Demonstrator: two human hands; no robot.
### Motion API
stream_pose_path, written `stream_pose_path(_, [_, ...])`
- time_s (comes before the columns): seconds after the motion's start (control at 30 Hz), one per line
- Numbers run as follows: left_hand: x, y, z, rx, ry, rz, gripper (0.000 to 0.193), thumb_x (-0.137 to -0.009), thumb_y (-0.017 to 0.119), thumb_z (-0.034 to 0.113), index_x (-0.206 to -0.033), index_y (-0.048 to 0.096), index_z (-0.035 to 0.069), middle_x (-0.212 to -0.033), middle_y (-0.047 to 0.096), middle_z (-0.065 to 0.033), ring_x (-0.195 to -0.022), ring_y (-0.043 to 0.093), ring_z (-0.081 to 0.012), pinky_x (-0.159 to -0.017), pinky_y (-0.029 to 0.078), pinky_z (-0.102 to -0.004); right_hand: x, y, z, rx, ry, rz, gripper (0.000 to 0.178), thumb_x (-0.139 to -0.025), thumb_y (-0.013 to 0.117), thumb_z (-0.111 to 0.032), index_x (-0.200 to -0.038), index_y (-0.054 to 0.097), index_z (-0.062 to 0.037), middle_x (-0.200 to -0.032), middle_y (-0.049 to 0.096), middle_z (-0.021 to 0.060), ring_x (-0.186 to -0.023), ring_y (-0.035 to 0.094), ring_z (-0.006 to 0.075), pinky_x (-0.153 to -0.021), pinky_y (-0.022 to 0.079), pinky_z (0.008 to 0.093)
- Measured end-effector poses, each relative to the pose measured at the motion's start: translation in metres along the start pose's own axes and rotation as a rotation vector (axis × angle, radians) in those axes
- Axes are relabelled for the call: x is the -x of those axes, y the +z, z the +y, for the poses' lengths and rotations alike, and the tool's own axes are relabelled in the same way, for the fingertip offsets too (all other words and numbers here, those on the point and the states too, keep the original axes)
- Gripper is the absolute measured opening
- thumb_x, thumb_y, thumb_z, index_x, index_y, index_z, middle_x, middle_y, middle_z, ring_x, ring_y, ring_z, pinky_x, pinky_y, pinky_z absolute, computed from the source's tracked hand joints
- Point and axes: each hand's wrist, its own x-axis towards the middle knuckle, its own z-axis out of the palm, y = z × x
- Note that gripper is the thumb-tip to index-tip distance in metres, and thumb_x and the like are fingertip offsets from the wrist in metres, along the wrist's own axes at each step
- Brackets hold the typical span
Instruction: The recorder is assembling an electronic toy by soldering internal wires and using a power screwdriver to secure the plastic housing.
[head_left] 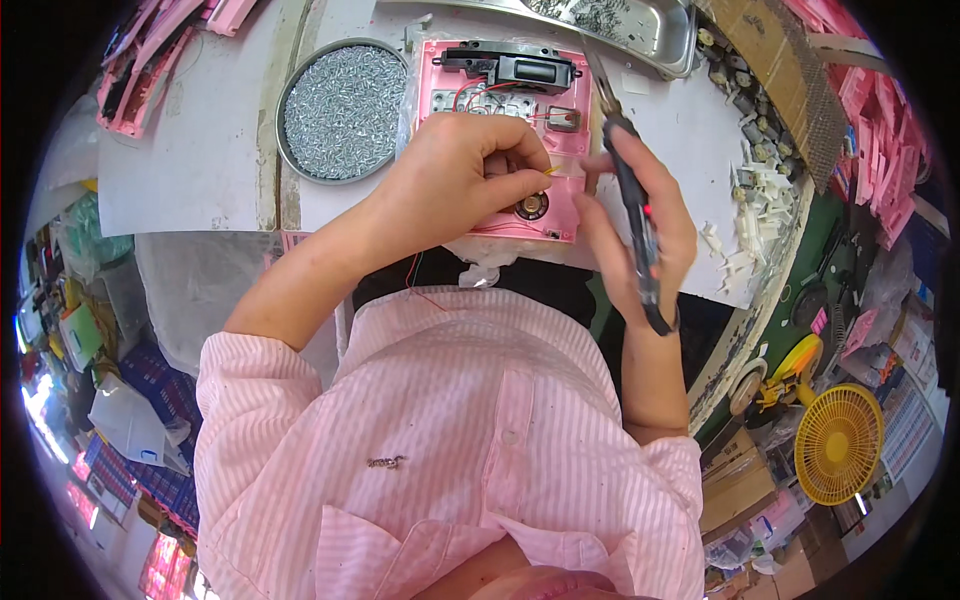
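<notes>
A pink plastic housing (555, 225) lies in front of me with its inside up. It holds a black mechanism (515, 68), a small metal motor (563, 119), a round speaker (531, 206) and thin red wires. My left hand (475, 170) rests over its middle, thumb and forefinger pinching a thin yellow strand (552, 171), seemingly a wire. Just right of the housing, my right hand (650, 215) is wrapped round a black-handled tool (633, 190) with a slim pointed metal tip, like a soldering iron. That tip points away from me. Its fingertips come close to the strand.
Left of the housing stands a round tray of small metal screws (340, 112). A metal tray (650, 40) with dark small parts lies at the back. Small motors (765, 130) and white plastic pieces (755, 215) are heaped along the right edge, near a yellow fan (839, 444).
</notes>
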Motion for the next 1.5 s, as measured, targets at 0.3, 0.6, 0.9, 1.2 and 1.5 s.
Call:
stream_pose_path(0.3, [0.001, 0.001, 0.002, -0.062, 0.063, 0.018, 0.008, -0.087, 0.075, 0.008, -0.088, 0.069, 0.002, -0.065, 0.062, 0.0024, -0.055, 0.047, -0.0027, -0.050, 0.037, -0.0229, -0.008, 0.018, 0.007, -0.113, 0.004, 0.048, 0.063, -0.075, 0.072, 0.012, -0.134, 0.059, -0.0074, -0.096, 0.063, 0.0067, -0.084, 0.066, 0.0151, -0.073, 0.054, 0.0265])
stream_pose_path(0.6, [0.000, 0.006, -0.009, 0.007, 0.125, 0.045, 0.010, -0.090, 0.072, 0.007, -0.093, 0.068, -0.002, -0.075, 0.064, -0.0006, -0.062, 0.055, -0.0030, -0.056, 0.045, -0.0224, -0.001, 0.013, 0.003, -0.021, -0.020, 0.042, 0.063, -0.075, 0.074, 0.011, -0.133, 0.059, -0.0055, -0.094, 0.064, 0.0080, -0.081, 0.066, 0.0162, -0.071, 0.054, 0.0272])
stream_pose_path(0.9, [0.015, 0.002, -0.008, -0.439, 0.340, 0.211, 0.009, -0.087, 0.067, -0.001, -0.096, 0.066, -0.003, -0.090, 0.066, -0.0123, -0.080, 0.066, -0.0268, -0.071, 0.053, -0.0332, 0.016, 0.023, -0.004, 0.074, -0.153, -0.026, 0.067, -0.072, 0.074, 0.006, -0.136, 0.059, -0.0102, -0.098, 0.063, 0.0105, -0.092, 0.062, 0.0301, -0.106, 0.042, 0.0503])
stream_pose_path(1.2, [0.016, 0.008, -0.011, -0.293, 0.279, 0.169, 0.011, -0.087, 0.068, 0.003, -0.097, 0.066, -0.002, -0.092, 0.066, -0.0113, -0.078, 0.065, -0.0253, -0.068, 0.051, -0.0342, 0.021, 0.039, 0.010, 0.267, -0.259, 0.045, 0.065, -0.072, 0.081, 0.003, -0.132, 0.058, -0.0052, -0.097, 0.066, 0.0105, -0.087, 0.063, 0.0286, -0.100, 0.047, 0.0439])
stream_pose_path(1.5, [0.005, 0.009, -0.005, -0.539, 0.427, 0.085, 0.009, -0.083, 0.066, 0.008, -0.090, 0.062, 0.003, -0.085, 0.059, -0.0114, -0.075, 0.062, -0.0318, -0.065, 0.051, -0.0400, 0.039, -0.043, -0.011, -0.030, 0.062, 0.129, 0.030, -0.084, 0.074, -0.001, -0.111, 0.065, 0.0046, -0.092, 0.063, 0.0109, -0.074, 0.056, 0.0136, -0.068, 0.045, 0.0245])
